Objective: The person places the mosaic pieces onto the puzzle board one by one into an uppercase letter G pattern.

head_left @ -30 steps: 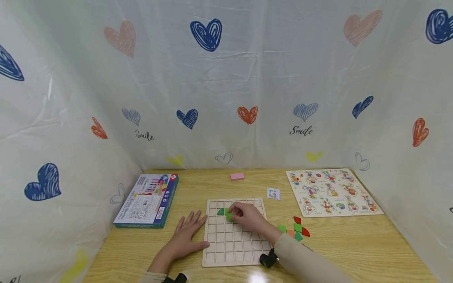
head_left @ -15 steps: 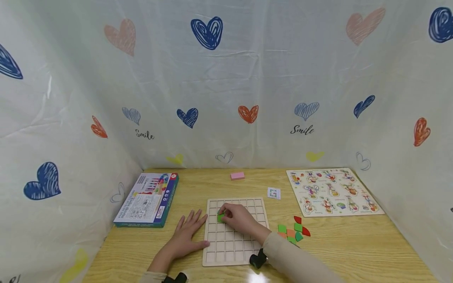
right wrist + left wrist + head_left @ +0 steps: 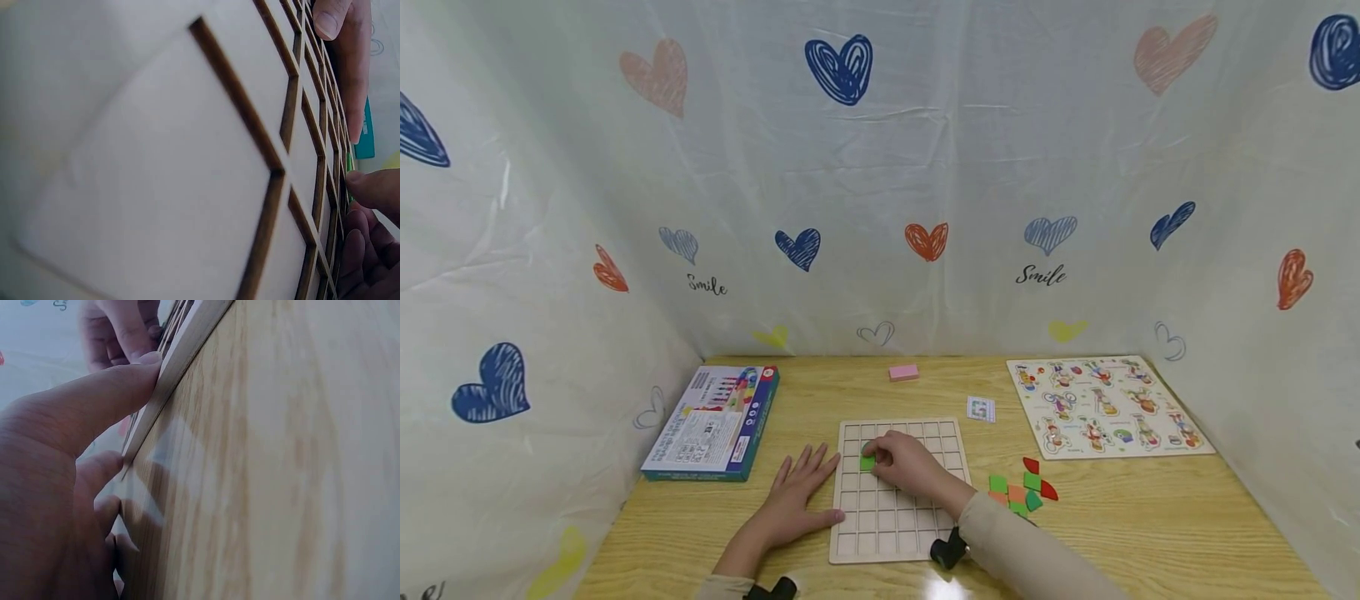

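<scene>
From the head camera, we see the right hand (image 3: 910,467) pinching a green tile (image 3: 867,462) on the upper left cells of the grid board (image 3: 895,533), the tile at its 9 o'clock. The left hand (image 3: 793,496) lies flat, fingers spread, on the tabletop (image 3: 1150,517) at the board's 9 o'clock edge.

At the left wrist, we see its thumb (image 3: 94,403) against the board's rim (image 3: 181,356).

At the right wrist, curled fingers (image 3: 369,250) rest over grid cells (image 3: 187,187).
</scene>
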The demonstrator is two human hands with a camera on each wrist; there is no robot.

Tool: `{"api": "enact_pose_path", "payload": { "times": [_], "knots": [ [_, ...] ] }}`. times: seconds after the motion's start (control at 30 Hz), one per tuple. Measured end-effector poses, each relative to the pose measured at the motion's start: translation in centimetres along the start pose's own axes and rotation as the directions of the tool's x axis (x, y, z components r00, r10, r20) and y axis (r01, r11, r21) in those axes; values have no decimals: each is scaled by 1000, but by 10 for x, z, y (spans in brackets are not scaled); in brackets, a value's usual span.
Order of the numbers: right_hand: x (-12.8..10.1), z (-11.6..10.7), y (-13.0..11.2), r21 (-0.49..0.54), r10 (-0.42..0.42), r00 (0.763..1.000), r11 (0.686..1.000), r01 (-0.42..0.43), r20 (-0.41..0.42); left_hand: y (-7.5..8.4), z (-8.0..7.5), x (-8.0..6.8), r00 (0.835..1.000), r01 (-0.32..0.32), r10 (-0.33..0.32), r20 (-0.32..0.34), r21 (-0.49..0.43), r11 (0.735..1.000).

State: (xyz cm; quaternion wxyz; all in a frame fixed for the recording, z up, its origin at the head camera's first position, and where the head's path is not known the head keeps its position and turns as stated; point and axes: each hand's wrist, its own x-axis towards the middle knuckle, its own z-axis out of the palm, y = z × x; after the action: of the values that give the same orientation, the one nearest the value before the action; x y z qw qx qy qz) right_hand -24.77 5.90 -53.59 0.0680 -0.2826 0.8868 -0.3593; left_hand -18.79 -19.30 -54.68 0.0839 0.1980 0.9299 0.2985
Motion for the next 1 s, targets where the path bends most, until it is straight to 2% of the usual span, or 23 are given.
{"api": "enact_pose_path", "payload": {
  "times": [0.27, 0.63, 1.0],
  "knots": [
    [-6, -8, 4, 74, -13, 1000, 997, 11, 17, 2, -1, 0, 1000, 1, -1, 0, 8, 1000],
    [-34, -32, 27, 129, -38, 999, 991, 42, -34, 3, -1, -1, 1000, 10, -10, -6, 13, 1000],
    [-84, -72, 59, 141, 82, 995, 987, -74, -56, 1, 0, -2, 1000, 19, -19, -3, 12, 1000]
  ]
}}
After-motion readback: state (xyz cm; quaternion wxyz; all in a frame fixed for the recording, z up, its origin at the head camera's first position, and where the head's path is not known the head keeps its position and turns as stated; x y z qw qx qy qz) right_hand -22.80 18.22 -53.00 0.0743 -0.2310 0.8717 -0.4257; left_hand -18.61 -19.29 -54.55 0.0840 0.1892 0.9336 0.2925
